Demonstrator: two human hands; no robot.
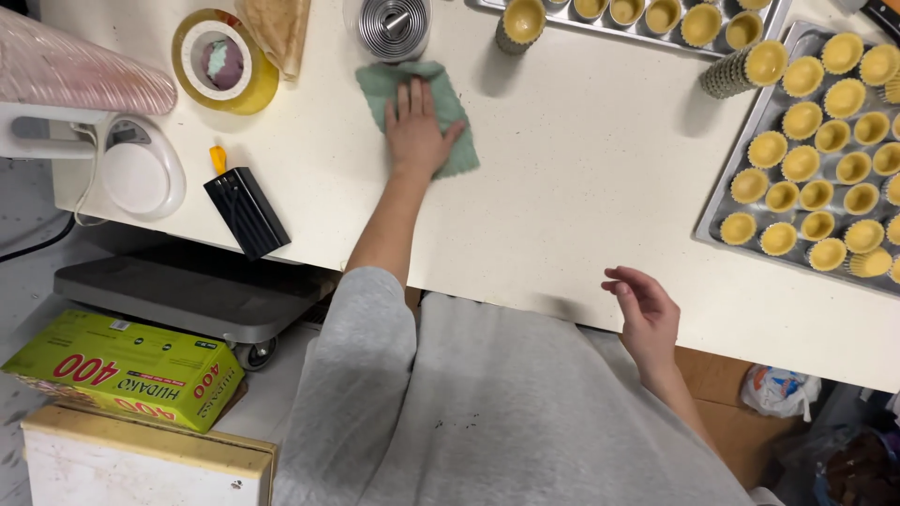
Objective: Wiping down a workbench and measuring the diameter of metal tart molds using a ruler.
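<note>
Fingers (412, 98) of the left hand (417, 131) are spread flat and pressed on a green square cloth (459, 155), which lies on the white speckled table (581, 169) near its far edge. Fingers of the right hand (647, 314) are loosely curled and nothing is held; that hand is kept just above the near edge. A big grey metal tray (727, 201) filled with small yellow tart shells (802, 164) is set at the right edge. A white round scale (141, 173) is placed at the left edge, with a black ribbed box (246, 211) just beside it. A yellow tape roll (223, 61) is seen by the far left corner.
</note>
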